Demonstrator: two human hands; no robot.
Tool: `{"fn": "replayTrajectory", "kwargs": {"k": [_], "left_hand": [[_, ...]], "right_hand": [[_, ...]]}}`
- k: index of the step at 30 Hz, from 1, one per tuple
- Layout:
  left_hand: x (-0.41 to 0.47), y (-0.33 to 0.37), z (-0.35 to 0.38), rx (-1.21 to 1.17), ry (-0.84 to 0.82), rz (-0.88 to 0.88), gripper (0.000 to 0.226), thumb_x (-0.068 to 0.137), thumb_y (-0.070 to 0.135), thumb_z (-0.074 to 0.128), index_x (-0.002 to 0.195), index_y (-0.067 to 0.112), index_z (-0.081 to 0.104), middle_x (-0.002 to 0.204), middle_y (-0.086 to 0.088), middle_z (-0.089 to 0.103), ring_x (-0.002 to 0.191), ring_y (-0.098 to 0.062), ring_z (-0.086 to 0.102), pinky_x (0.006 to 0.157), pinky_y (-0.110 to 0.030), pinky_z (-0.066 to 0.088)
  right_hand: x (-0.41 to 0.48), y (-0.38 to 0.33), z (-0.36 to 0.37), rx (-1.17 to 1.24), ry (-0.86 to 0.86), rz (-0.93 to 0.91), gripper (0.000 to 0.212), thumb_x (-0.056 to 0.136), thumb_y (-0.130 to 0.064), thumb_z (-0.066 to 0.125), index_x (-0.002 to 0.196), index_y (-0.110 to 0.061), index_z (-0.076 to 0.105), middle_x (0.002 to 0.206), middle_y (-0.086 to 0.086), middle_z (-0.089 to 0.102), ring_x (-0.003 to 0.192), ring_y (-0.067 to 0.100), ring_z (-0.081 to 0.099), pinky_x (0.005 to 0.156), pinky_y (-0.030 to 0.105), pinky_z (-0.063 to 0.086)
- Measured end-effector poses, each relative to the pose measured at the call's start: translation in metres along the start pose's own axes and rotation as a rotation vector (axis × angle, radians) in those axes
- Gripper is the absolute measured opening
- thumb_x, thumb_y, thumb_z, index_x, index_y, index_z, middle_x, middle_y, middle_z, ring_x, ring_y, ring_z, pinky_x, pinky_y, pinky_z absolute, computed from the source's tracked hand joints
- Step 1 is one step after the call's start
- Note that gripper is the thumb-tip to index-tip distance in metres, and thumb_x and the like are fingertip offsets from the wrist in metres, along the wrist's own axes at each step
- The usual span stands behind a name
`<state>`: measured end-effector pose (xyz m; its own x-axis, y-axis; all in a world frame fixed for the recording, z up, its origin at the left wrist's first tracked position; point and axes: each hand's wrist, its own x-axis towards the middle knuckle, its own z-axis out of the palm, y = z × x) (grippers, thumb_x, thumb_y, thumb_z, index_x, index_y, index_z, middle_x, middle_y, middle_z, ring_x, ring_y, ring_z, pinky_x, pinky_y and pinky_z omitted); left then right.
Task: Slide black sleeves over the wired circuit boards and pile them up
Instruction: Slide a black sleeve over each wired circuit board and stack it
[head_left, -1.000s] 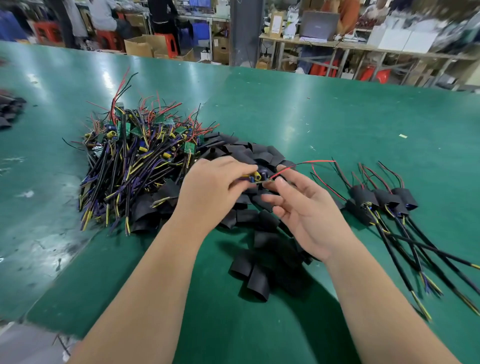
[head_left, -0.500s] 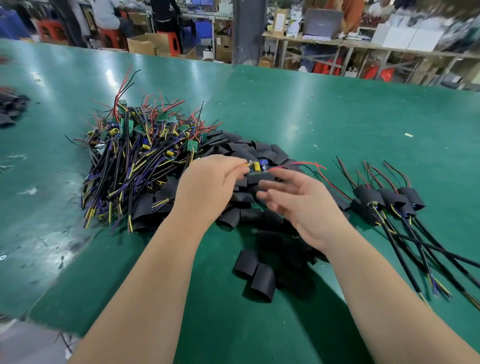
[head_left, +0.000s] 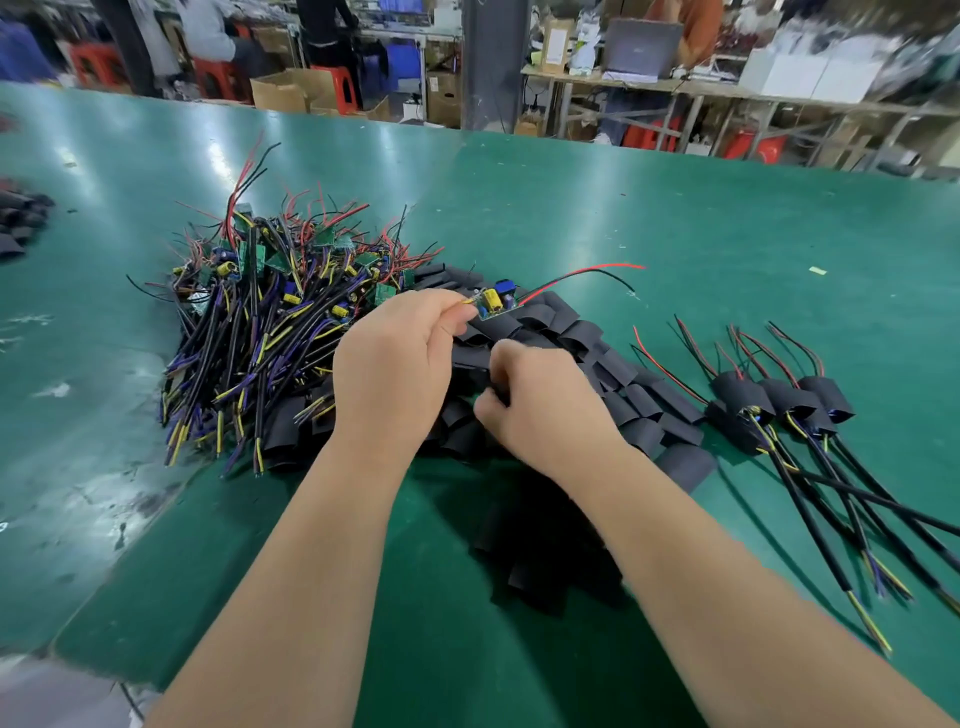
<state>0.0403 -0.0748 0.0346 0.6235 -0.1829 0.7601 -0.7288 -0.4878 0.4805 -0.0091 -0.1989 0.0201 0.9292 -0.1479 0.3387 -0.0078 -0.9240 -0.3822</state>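
Note:
My left hand (head_left: 395, 364) pinches a small wired circuit board (head_left: 496, 304) by its near end; the board's red and black leads (head_left: 582, 275) arc off to the right. My right hand (head_left: 540, 400) is down on the heap of black sleeves (head_left: 587, 338), fingers curled around one sleeve; the grip itself is mostly hidden. A tangled pile of bare wired boards (head_left: 275, 312) lies to the left. Several sleeved boards (head_left: 779, 400) lie in a row at the right, cables trailing toward me.
The green table (head_left: 675, 218) stretches far back. More black sleeves (head_left: 21, 223) lie at the left edge. Loose sleeves (head_left: 535, 566) sit near my forearms. Benches, boxes, red stools and people stand behind the table.
My right hand let go of the board's leads and dropped onto the sleeve heap. My left hand kept the board and lifted it slightly; its leads now swing free to the right.

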Motion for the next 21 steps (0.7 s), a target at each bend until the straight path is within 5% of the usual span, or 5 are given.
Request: {"fn": "replayTrajectory", "kwargs": {"k": [6, 9, 12, 17, 21], "left_hand": [[-0.001, 0.000, 0.000, -0.041, -0.017, 0.046, 0.016, 0.091, 0.013, 0.060, 0.093, 0.004, 0.073, 0.080, -0.002, 0.072, 0.076, -0.016, 0.065, 0.071, -0.018, 0.042], [-0.001, 0.000, 0.001, -0.074, 0.003, 0.036, 0.014, 0.091, 0.010, 0.060, 0.092, 0.004, 0.072, 0.079, -0.002, 0.071, 0.074, 0.000, 0.057, 0.071, -0.003, 0.038], [-0.001, -0.001, 0.001, -0.090, 0.022, 0.033, 0.014, 0.091, 0.009, 0.058, 0.091, 0.005, 0.072, 0.077, 0.000, 0.070, 0.077, 0.003, 0.053, 0.072, 0.000, 0.036], [-0.002, 0.002, 0.002, -0.127, 0.053, 0.049, 0.014, 0.091, 0.008, 0.059, 0.089, 0.005, 0.073, 0.076, 0.009, 0.065, 0.076, 0.004, 0.053, 0.072, -0.002, 0.037], [-0.005, 0.005, 0.005, -0.150, 0.023, 0.083, 0.013, 0.090, 0.008, 0.061, 0.089, 0.005, 0.073, 0.080, 0.006, 0.068, 0.079, -0.003, 0.060, 0.073, -0.007, 0.043]], "right_hand": [[-0.019, 0.029, -0.030, 0.628, -0.013, 0.335, 0.036, 0.077, -0.013, 0.069, 0.053, -0.017, 0.043, 0.040, -0.004, 0.041, 0.035, 0.013, 0.041, 0.038, 0.014, 0.028], [-0.031, 0.043, -0.041, 1.077, 0.049, 0.441, 0.031, 0.071, -0.011, 0.079, 0.060, -0.023, 0.053, 0.056, 0.001, 0.054, 0.044, 0.012, 0.045, 0.043, 0.019, 0.032], [-0.040, 0.057, -0.045, 1.485, 0.204, 0.528, 0.035, 0.065, -0.018, 0.074, 0.095, -0.025, 0.057, 0.093, 0.006, 0.064, 0.061, 0.012, 0.059, 0.057, 0.020, 0.041], [-0.043, 0.065, -0.048, 1.701, 0.461, 0.628, 0.010, 0.080, -0.020, 0.066, 0.085, -0.019, 0.058, 0.089, -0.002, 0.073, 0.081, 0.010, 0.069, 0.070, 0.019, 0.051], [-0.041, 0.065, -0.055, 1.964, 0.608, 0.749, 0.034, 0.078, -0.024, 0.070, 0.105, -0.006, 0.060, 0.096, 0.007, 0.074, 0.091, 0.014, 0.072, 0.066, 0.017, 0.055]]}}
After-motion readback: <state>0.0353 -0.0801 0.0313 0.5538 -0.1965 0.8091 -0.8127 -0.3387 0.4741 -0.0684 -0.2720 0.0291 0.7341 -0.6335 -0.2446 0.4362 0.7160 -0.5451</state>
